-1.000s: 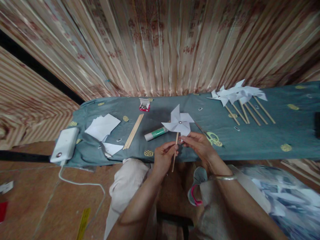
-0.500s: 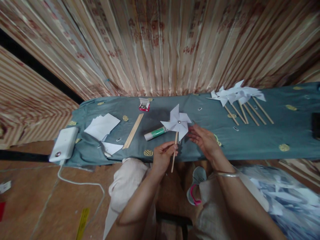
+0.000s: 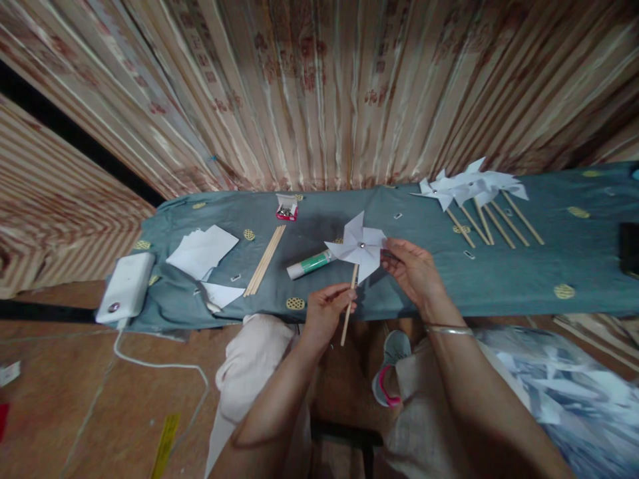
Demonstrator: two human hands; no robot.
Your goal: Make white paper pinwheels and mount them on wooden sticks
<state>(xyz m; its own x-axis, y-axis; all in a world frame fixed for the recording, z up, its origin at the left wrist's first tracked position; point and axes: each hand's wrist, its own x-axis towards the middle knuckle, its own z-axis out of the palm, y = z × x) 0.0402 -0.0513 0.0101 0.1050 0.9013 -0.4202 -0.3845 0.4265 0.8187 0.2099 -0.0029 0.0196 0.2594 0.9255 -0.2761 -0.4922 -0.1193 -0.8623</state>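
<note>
Pinwheel: white paper pinwheel with a silver pin at its hub, held upright at the middle of the frame over the near edge of the cloth; its wooden stick runs down past that edge.
Left hand: left hand, just below the centre, fingers closed round the stick about halfway down; the wheel stands above the knuckles.
Right hand: right hand, right of the wheel, fingertips drawn close together and touching the tip of the right blade; whether they pinch it cannot be told. A bangle is on the wrist.
Box: small red box, open, above and left of the wheel, with silvery pins inside.
Glue: glue stick lying just left of the wheel, between it and the sticks.
Sticks: bare sticks bunched side by side, slanting, left of the glue.
Paper: stack of white sheets further left, a folded piece below it.
Left corner: white device on the cloth's corner, its cable trailing to the floor.
Upper right: finished pinwheels lying in a row, well apart from the hands.
Behind: striped curtain along the far edge.
</note>
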